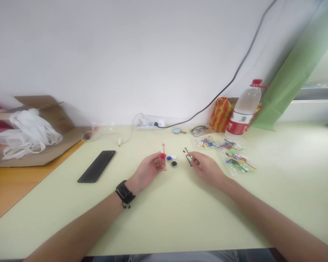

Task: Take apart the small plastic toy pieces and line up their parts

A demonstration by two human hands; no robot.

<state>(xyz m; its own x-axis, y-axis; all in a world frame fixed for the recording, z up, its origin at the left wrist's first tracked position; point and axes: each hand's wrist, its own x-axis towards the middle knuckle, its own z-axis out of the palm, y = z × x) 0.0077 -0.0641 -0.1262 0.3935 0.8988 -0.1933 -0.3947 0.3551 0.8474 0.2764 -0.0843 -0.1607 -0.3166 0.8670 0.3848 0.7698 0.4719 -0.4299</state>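
Note:
Between the fingertips of my left hand (147, 171) is a red plastic piece (163, 156), a round centre with thin arms reaching up and down. Just right of it on the table lie a blue disc (168, 158), a white disc (174, 157) and a black disc (174, 164). My right hand (205, 167) has its thumb and fingers closed at a small group of thin plastic pieces (186, 150) in blue, yellow and black. Its fingers partly cover them, and I cannot tell which are gripped and which rest on the table.
Clear bags of coloured plastic pieces (237, 160) lie right of my right hand. A large water bottle (243, 109) stands behind them. A black phone (97, 166) is at left, a power strip (149, 124) by the wall, and a cardboard box (68, 136) far left.

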